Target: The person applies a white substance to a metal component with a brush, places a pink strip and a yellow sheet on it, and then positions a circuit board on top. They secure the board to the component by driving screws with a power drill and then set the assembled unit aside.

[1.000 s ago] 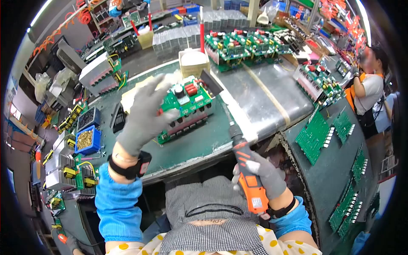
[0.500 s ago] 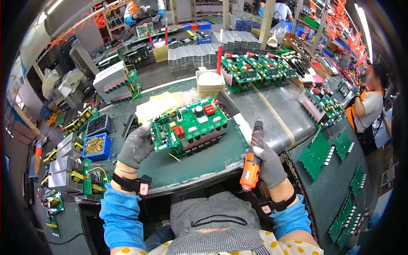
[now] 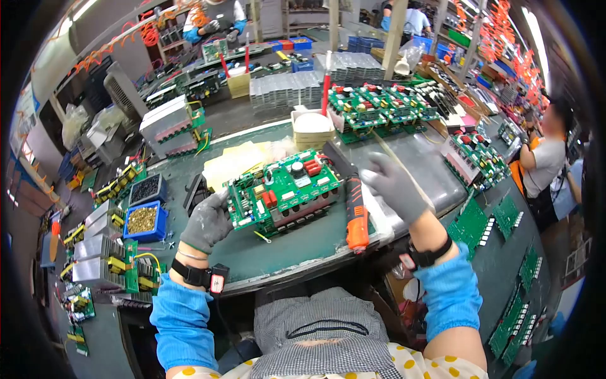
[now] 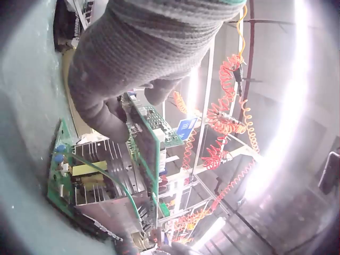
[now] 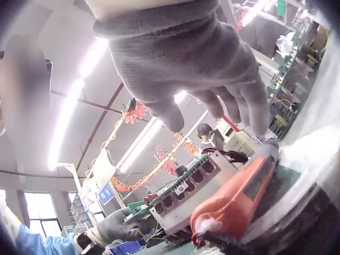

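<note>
A green circuit board assembly (image 3: 287,186) with a finned metal block beneath lies on the green bench. My gloved left hand (image 3: 208,222) pinches its left edge; in the left wrist view the fingers and thumb of that hand (image 4: 138,58) are on either side of the upright board edge. The orange and black electric screwdriver (image 3: 356,218) lies on the bench right of the assembly. Above and right of it, my gloved right hand (image 3: 394,188) holds nothing. The right wrist view shows the right hand (image 5: 191,64) with fingers spread over the screwdriver (image 5: 234,199).
Blue bin of brass screws (image 3: 144,221) and a bin of black parts (image 3: 148,188) stand at left. Yellow sheets (image 3: 233,164) and a white box (image 3: 312,129) lie behind the assembly. More board assemblies (image 3: 379,107) stand at the back. Another person (image 3: 546,158) is at far right.
The left hand came down from over the assembly to its left edge and stays there. The right hand has set the screwdriver on the bench, let go and risen up and right.
</note>
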Tool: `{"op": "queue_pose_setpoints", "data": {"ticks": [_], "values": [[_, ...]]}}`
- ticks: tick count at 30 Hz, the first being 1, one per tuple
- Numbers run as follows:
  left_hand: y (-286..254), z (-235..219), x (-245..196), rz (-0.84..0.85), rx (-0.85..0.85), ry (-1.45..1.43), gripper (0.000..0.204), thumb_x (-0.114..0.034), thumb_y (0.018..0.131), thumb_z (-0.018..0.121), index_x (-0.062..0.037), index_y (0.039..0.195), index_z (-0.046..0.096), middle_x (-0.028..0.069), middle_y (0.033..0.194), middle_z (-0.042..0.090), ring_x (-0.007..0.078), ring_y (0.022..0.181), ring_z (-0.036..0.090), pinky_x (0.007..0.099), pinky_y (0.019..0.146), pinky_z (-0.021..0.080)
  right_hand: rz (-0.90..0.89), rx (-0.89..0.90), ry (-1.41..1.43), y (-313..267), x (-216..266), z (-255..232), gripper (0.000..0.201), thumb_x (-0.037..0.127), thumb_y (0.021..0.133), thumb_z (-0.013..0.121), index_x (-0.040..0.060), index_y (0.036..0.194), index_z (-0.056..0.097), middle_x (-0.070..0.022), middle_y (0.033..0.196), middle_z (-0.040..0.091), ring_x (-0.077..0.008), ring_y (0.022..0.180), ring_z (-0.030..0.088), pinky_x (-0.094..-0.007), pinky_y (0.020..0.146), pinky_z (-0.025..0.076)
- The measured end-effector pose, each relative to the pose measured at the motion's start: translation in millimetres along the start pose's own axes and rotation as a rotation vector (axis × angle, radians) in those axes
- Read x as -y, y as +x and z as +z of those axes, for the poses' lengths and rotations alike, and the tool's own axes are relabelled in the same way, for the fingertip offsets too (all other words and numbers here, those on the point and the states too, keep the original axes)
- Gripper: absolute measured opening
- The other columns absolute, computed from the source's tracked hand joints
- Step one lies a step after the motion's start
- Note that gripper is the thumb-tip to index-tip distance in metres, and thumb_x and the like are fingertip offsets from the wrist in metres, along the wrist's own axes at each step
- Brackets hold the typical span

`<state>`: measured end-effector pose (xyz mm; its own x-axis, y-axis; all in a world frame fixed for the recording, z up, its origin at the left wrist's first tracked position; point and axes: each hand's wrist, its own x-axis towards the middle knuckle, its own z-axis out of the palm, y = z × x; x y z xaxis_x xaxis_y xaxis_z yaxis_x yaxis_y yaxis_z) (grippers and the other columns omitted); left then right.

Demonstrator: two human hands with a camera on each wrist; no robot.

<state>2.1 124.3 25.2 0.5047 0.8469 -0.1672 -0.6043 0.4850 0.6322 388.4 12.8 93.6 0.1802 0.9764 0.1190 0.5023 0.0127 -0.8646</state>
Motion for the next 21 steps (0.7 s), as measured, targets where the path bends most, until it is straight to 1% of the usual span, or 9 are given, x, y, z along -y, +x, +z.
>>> {"op": "queue_pose_setpoints", "data": {"ticks": [3, 4, 6, 7, 9, 10, 13, 15, 21], "values": [[6, -5, 2, -0.017, 0.057, 0.018, 0.036, -0.016, 0.103, 0.046, 0.0017, 0.134, 0.050, 0.0172, 0.127, 0.063, 0.0294, 0.113, 0.064, 0.0491, 0.101, 0.051, 0.144, 0.099, -0.245, 53, 2, 11, 0.048, 0.022, 0.087, 0.068, 0.0010, 0.129, 0.058, -0.0126, 0.110, 0.065, -0.0202, 0.097, 0.064, -0.0323, 0.079, 0.054], [7, 0, 1, -0.028, 0.057, 0.014, 0.036, -0.016, 0.103, 0.046, 0.0017, 0.135, 0.050, 0.0175, 0.128, 0.062, 0.0295, 0.113, 0.064, 0.0494, 0.101, 0.051, -0.277, 0.213, -0.777, 74, -18, 15, 0.046, 0.018, 0.086, 0.068, 0.0009, 0.128, 0.059, -0.0141, 0.106, 0.066, -0.0212, 0.091, 0.066, -0.0327, 0.076, 0.055], [8, -3, 1, -0.027, 0.031, -0.011, 0.036, -0.015, 0.103, 0.046, 0.0016, 0.135, 0.050, 0.0180, 0.129, 0.061, 0.0300, 0.114, 0.063, 0.0500, 0.102, 0.051, -0.248, 0.253, -0.871, 88, -12, 25, 0.044, 0.012, 0.085, 0.067, 0.0015, 0.127, 0.060, -0.0166, 0.100, 0.069, -0.0242, 0.078, 0.069, -0.0356, 0.071, 0.057], [14, -10, 1, 0.013, 0.000, 0.037, 0.036, -0.015, 0.103, 0.046, 0.0017, 0.134, 0.050, 0.0174, 0.129, 0.061, 0.0299, 0.113, 0.064, 0.0491, 0.102, 0.051, 0.155, 0.153, -0.399, 84, 3, 35, 0.044, 0.009, 0.084, 0.066, 0.0021, 0.127, 0.060, -0.0178, 0.098, 0.070, -0.0262, 0.072, 0.070, -0.0381, 0.068, 0.058], [11, -1, -1, 0.024, -0.010, 0.032, 0.035, -0.014, 0.103, 0.047, 0.0014, 0.134, 0.051, 0.0169, 0.129, 0.062, 0.0298, 0.112, 0.064, 0.0482, 0.101, 0.051, 0.091, 0.055, -0.356, 86, 7, 40, 0.045, 0.005, 0.083, 0.064, 0.0024, 0.128, 0.060, -0.0182, 0.097, 0.071, -0.0260, 0.065, 0.070, -0.0372, 0.063, 0.058], [10, 5, -3, 0.049, 0.004, 0.057, 0.035, -0.015, 0.103, 0.047, 0.0012, 0.133, 0.051, 0.0163, 0.129, 0.062, 0.0295, 0.113, 0.064, 0.0483, 0.102, 0.051, 0.175, 0.030, -0.253, 81, 5, 33, 0.034, 0.010, 0.081, 0.064, 0.0003, 0.114, 0.067, -0.0214, 0.101, 0.071, -0.0328, 0.090, 0.072, -0.0397, 0.082, 0.055], [-15, 67, -6, 0.088, 0.070, 0.093, 0.034, -0.016, 0.103, 0.048, 0.0000, 0.133, 0.052, 0.0141, 0.128, 0.062, 0.0286, 0.117, 0.061, 0.0478, 0.104, 0.049, -0.132, -0.118, -0.414, 80, -6, 2, 0.040, 0.011, 0.080, 0.067, -0.0002, 0.118, 0.066, -0.0209, 0.098, 0.072, -0.0306, 0.078, 0.072, -0.0383, 0.074, 0.057], [-28, 117, -5, 0.061, 0.145, 0.068, 0.034, -0.014, 0.103, 0.047, -0.0015, 0.134, 0.050, 0.0123, 0.129, 0.061, 0.0277, 0.120, 0.058, 0.0464, 0.105, 0.047, 0.129, -0.048, -0.041, 68, 12, -34, 0.039, 0.011, 0.077, 0.070, 0.0016, 0.115, 0.069, -0.0184, 0.091, 0.073, -0.0214, 0.071, 0.072, -0.0344, 0.067, 0.057], [-2, 199, 58, -0.108, 0.389, 0.064, 0.026, -0.018, 0.100, 0.056, -0.0021, 0.121, 0.058, 0.0069, 0.120, 0.064, 0.0199, 0.115, 0.058, 0.0409, 0.103, 0.047, 0.201, -0.213, -0.346, 52, -8, -130, 0.033, 0.002, 0.082, 0.061, 0.0032, 0.115, 0.066, -0.0129, 0.092, 0.070, -0.0189, 0.069, 0.068, -0.0317, 0.059, 0.058]]}}
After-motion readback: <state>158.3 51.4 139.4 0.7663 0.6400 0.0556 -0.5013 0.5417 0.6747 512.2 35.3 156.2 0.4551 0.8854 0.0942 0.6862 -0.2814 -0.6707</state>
